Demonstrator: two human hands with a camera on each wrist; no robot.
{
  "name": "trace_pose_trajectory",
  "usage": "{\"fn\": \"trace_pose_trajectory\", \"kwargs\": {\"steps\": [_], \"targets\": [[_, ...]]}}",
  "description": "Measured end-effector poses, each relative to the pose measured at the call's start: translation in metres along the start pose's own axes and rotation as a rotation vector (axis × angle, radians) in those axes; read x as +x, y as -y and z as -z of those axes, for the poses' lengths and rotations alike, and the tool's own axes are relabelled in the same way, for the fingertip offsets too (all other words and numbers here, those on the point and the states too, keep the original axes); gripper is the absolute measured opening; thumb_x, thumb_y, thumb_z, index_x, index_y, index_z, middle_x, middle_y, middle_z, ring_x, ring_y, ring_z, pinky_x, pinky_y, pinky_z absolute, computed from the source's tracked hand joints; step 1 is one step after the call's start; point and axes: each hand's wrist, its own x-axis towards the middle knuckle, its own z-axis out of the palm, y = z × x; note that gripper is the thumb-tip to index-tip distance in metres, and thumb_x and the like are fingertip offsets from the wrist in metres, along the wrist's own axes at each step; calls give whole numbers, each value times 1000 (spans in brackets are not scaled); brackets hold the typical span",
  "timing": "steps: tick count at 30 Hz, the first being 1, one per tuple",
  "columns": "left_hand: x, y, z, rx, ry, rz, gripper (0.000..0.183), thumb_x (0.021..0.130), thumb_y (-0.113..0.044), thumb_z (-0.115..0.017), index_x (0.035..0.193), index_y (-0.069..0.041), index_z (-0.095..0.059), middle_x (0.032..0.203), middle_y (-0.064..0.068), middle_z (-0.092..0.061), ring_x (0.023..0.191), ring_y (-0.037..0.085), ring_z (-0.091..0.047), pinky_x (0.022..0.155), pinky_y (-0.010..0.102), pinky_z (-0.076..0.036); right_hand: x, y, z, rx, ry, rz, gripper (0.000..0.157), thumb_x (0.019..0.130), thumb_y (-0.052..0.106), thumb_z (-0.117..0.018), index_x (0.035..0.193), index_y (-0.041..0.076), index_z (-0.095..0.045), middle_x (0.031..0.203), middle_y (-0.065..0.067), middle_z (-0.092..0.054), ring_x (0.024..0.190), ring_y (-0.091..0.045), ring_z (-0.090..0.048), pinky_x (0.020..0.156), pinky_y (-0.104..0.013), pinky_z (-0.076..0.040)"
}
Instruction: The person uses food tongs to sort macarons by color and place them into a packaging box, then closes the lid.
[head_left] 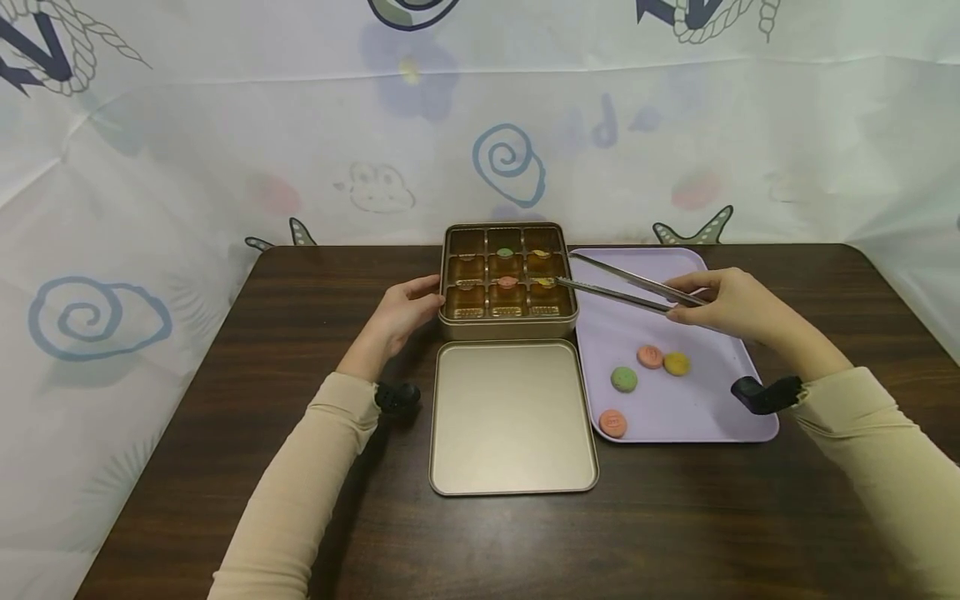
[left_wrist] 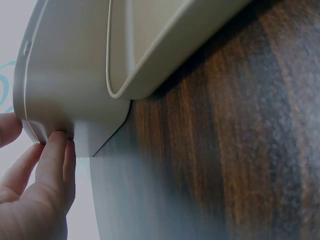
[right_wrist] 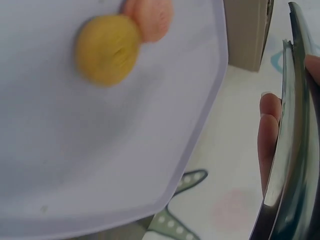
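A gold tin (head_left: 510, 329) with a brown divided insert stands at the back of the table. Two yellow macarons (head_left: 542, 253) lie in its right column, a green macaron (head_left: 505, 252) and a pink macaron (head_left: 507, 282) in the middle column. My left hand (head_left: 401, 315) touches the tin's left side, fingers (left_wrist: 52, 160) fairly straight against the wall. My right hand (head_left: 727, 304) holds metal tongs (head_left: 626, 287) over the lilac tray (head_left: 705, 408). The tongs' arms are spread, and one tip reaches over the tin's right edge near the nearer yellow macaron.
In front of the tin, touching or nearly so, lies its gold lid (head_left: 514, 421). On the tray are two pink macarons (head_left: 612, 423), a green macaron (head_left: 623, 379) and a yellow macaron (head_left: 677, 363). A patterned white curtain (head_left: 300, 150) hangs behind the dark wooden table (head_left: 300, 317).
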Motion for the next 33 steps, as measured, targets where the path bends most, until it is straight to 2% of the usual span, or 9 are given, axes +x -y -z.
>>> {"fn": "trace_pose_trajectory", "kwargs": {"steps": [4, 5, 8, 11, 15, 21, 26, 33], "targets": [[-1, 0, 0, 0, -1, -1, 55, 98, -8, -47, 150, -9, -30, 152, 15, -33, 140, 25, -38, 119, 34, -35, -12, -15, 4, -9, 22, -29, 60, 87, 37, -69, 135, 4, -54, 128, -24, -59, 117, -39, -56, 82, -40, -55], [-1, 0, 0, -1, -1, -3, 55, 98, -8, -47, 150, -9, -30, 152, 15, -33, 140, 25, -38, 119, 34, -35, -15, -19, 5, -14, 25, -32, 61, 87, 38, -69, 135, 4, -54, 128, -25, -59, 117, -39, -56, 82, -40, -55], [-1, 1, 0, -5, -4, -6, 55, 98, -8, -48, 150, -8, -31, 152, 15, -33, 140, 25, -38, 118, 34, -36, -23, -31, 7, -17, 26, -35, 62, 86, 38, -70, 134, 3, -54, 127, -25, -60, 108, -25, -61, 75, -28, -55], [-1, 1, -1, -4, -7, -8, 55, 98, -8, -48, 150, -9, -31, 153, 15, -32, 140, 25, -38, 118, 34, -36, -32, -43, 8, -15, 21, -34, 59, 85, 36, -72, 132, 3, -56, 124, -24, -61, 95, 0, -58, 67, -17, -51], [-1, 1, -2, 2, -11, -8, 55, 98, -9, -49, 150, -9, -32, 153, 14, -32, 140, 25, -39, 118, 33, -36, -45, -59, 8, 3, 19, -34, 56, 86, 32, -72, 131, 3, -57, 122, -24, -62, 82, 13, -52, 63, -13, -49], [0, 1, -1, 8, -14, -11, 55, 98, -9, -49, 150, -9, -32, 154, 14, -32, 140, 25, -39, 118, 33, -36, -58, -82, 8, -1, 4, -41, 54, 85, 28, -73, 129, 1, -58, 116, -21, -66, 80, 14, -54, 62, -13, -50], [1, 1, -1, -4, -17, -10, 55, 97, -9, -49, 150, -9, -32, 154, 13, -33, 140, 24, -39, 119, 33, -35, -67, -97, 7, -30, 11, -64, 56, 85, 33, -72, 130, 4, -58, 119, -22, -65, 83, 19, -50, 62, -13, -49], [-2, 0, -2, -13, -20, -14, 56, 97, -8, -49, 150, -8, -32, 153, 14, -34, 140, 24, -39, 119, 34, -35, -77, -112, 5, -44, 27, -91, 58, 85, 33, -73, 129, 1, -57, 118, -25, -65, 82, 20, -47, 61, -13, -47]]}}
